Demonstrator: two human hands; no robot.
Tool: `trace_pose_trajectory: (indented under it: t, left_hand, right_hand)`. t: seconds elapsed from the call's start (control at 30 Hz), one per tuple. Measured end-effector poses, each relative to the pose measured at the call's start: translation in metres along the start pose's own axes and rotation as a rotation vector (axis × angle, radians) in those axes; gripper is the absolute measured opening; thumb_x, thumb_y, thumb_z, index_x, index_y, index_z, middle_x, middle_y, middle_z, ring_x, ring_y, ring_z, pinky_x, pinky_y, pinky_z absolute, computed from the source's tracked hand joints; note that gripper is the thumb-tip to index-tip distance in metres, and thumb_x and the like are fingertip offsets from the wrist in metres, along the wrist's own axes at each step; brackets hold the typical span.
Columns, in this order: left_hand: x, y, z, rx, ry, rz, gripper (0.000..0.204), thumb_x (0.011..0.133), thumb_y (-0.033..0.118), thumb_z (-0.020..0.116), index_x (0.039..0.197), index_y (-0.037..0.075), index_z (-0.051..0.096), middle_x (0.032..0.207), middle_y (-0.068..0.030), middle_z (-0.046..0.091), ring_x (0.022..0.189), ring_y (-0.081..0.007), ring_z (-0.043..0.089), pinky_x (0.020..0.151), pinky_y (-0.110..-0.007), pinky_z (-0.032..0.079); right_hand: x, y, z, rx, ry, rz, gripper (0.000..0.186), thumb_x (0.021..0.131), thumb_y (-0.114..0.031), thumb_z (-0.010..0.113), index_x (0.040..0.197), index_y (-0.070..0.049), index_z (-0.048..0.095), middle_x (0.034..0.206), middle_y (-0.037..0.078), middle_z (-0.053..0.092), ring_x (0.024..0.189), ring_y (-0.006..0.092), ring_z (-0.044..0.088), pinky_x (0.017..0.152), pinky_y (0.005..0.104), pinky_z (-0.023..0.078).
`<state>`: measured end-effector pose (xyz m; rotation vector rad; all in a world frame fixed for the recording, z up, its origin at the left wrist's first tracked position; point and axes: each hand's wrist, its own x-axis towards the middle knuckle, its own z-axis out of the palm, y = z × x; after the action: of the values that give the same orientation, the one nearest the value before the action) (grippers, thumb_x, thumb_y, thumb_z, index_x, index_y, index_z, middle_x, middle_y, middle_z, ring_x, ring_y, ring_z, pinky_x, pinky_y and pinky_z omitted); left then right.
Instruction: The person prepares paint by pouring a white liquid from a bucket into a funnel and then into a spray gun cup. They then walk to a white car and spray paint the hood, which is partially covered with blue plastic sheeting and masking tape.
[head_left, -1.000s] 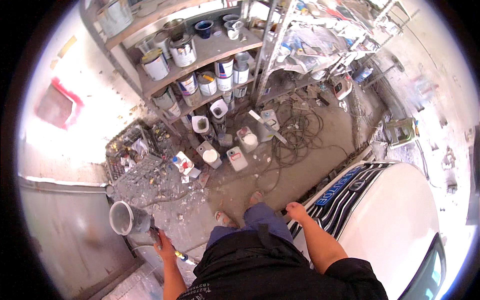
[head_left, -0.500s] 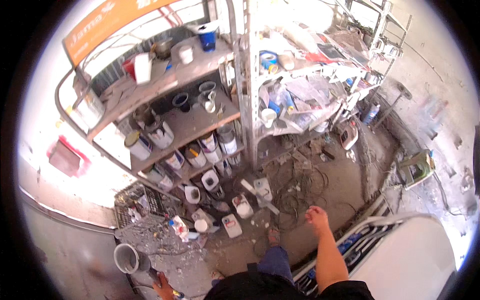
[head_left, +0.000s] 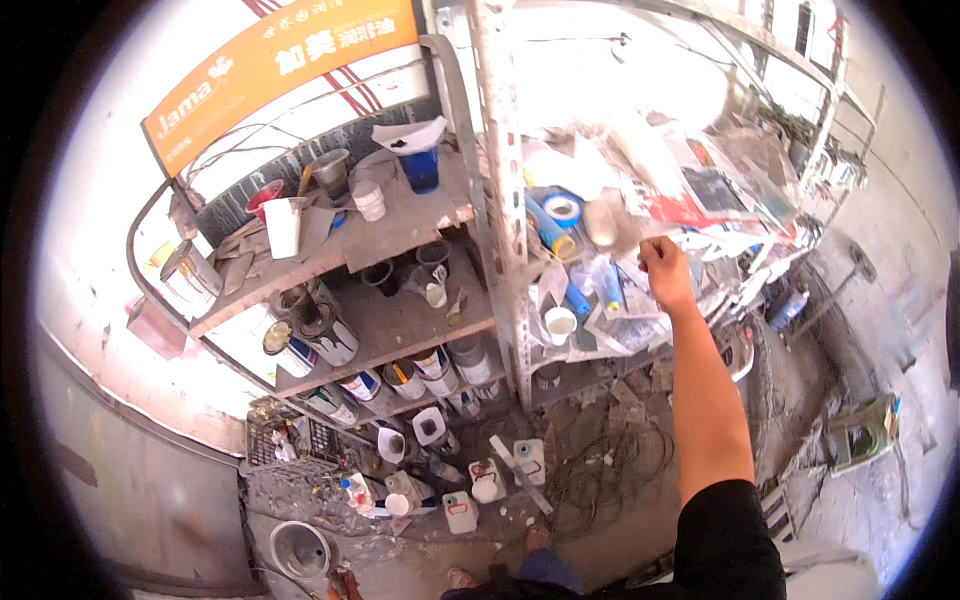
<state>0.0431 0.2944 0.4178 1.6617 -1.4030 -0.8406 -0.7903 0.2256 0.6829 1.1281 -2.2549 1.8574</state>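
Note:
At the bottom edge my left hand [head_left: 342,585] grips a spray gun with a translucent cup [head_left: 299,550] on it. My right hand [head_left: 662,265] is raised over a cluttered shelf [head_left: 700,150] on the right-hand metal rack, its fingers curled; whether they hold anything is hidden. Near it lie a roll of blue tape [head_left: 562,210], a pale bottle-like item [head_left: 600,222], crumpled sheets and a blue-and-yellow tube [head_left: 548,232]. A white cup [head_left: 559,325] stands lower on that rack.
A left rack [head_left: 390,330] holds paint cans and cups under an orange sign [head_left: 280,70]. Jugs [head_left: 460,512], a black crate [head_left: 285,440] and coiled hose [head_left: 600,470] lie on the floor. A metal stand [head_left: 860,262] and green object [head_left: 860,432] are at right, a white car [head_left: 830,572] lower right.
The view has tilted up toward the racks. My right hand has risen from beside the car to over the shelf; my left hand with the spray gun has dropped toward the bottom edge.

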Motion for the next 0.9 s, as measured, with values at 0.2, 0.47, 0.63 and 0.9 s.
trace_pose_trajectory:
  t: [0.2,0.47,0.63,0.9]
  left_hand:
    - [-0.032,0.084,0.042,-0.049,0.075,0.056,0.020,0.082,0.008,0.065,0.094,0.000,0.050,0.079,-0.0051,0.054,0.069,-0.0127,0.049,0.063,-0.027,0.043]
    - [-0.048,0.063,0.044,-0.363,0.201,-0.155,0.036,0.076,0.008,0.070,0.105,0.007,0.049,0.091,-0.0048,0.050,0.083,-0.0159,0.047,0.076,-0.032,0.046]
    - [-0.065,0.057,0.049,0.204,0.345,-0.043,0.039,0.085,0.013,0.065,0.112,-0.003,0.042,0.086,-0.0090,0.055,0.072,-0.0136,0.058,0.058,-0.028,0.045]
    - [-0.055,0.098,0.049,0.111,0.082,0.017,0.020,0.084,0.014,0.066,0.089,-0.001,0.055,0.077,-0.0063,0.056,0.069,-0.0122,0.052,0.061,-0.027,0.041]
  right_hand:
    - [0.131,0.022,0.042,-0.441,0.078,-0.226,0.029,0.082,-0.021,0.057,0.102,0.000,0.060,0.101,0.023,0.061,0.097,0.0374,0.058,0.086,0.0422,0.045]
    - [0.200,0.032,0.061,-0.781,-0.171,-0.182,0.036,0.089,-0.030,0.042,0.101,-0.002,0.062,0.106,0.022,0.060,0.102,0.0378,0.056,0.092,0.0463,0.039]
    - [0.197,0.024,0.065,-0.711,-0.154,-0.103,0.029,0.087,-0.024,0.048,0.098,-0.002,0.063,0.103,0.020,0.062,0.098,0.0351,0.058,0.087,0.0412,0.044]
    - [0.176,0.004,0.043,-0.506,-0.017,-0.162,0.025,0.082,-0.025,0.060,0.088,-0.001,0.064,0.083,0.018,0.066,0.081,0.0327,0.063,0.076,0.0392,0.047]
